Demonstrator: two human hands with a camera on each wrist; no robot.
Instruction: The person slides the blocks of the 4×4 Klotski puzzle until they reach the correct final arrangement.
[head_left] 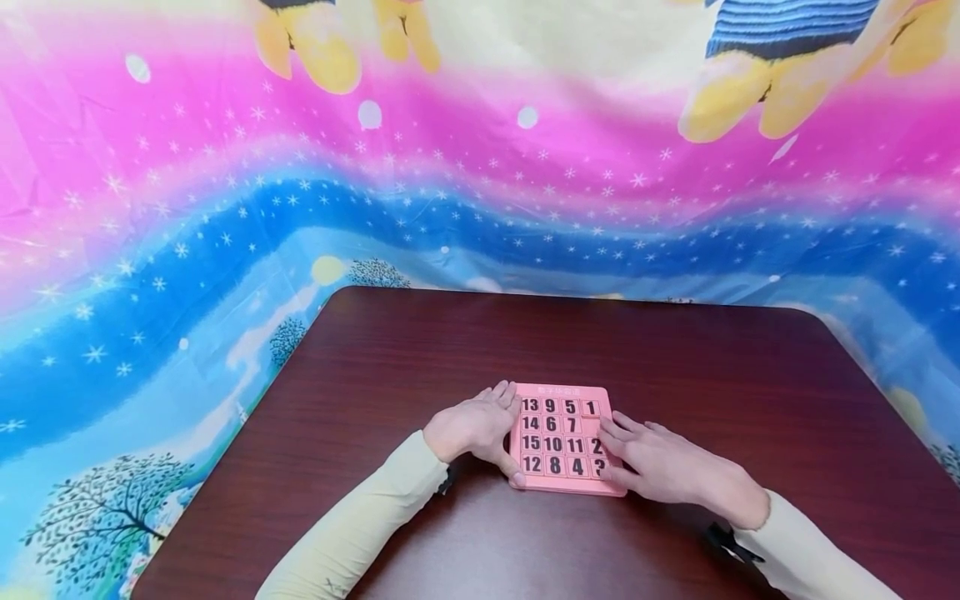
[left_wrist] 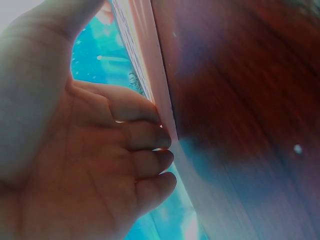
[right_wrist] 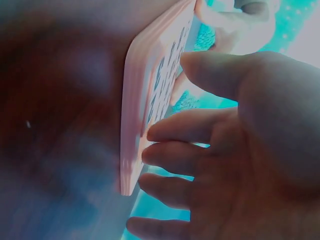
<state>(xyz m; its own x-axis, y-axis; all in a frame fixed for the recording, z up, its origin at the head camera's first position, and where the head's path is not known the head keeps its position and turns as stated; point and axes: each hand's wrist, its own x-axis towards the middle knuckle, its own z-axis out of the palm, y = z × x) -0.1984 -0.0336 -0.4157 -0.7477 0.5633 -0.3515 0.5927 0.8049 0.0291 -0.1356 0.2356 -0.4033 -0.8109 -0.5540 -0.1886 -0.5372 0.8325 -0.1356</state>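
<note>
A pink sliding number puzzle (head_left: 562, 435) lies flat on the table, its tiles printed with black numbers. One gap shows at the right of its second row, below the 1 tile. Along the puzzle's left side rests my left hand (head_left: 474, 427), thumb at the near corner and fingers by the far corner. In the left wrist view those fingertips (left_wrist: 162, 137) meet the pink side edge, fairly straight. My right hand (head_left: 663, 460) reaches over the right edge, fingers extended and spread. Its thumb (right_wrist: 210, 75) is over the numbered face near the 3 tile, partly covering it.
The dark brown wooden table (head_left: 360, 367) has rounded far corners. Behind and beside it hangs a colourful cloth (head_left: 480, 200) with pink and blue bands, snowflakes and trees. Light sleeves (head_left: 360, 517) cover both forearms, and a black strap (head_left: 731, 543) shows at the right wrist.
</note>
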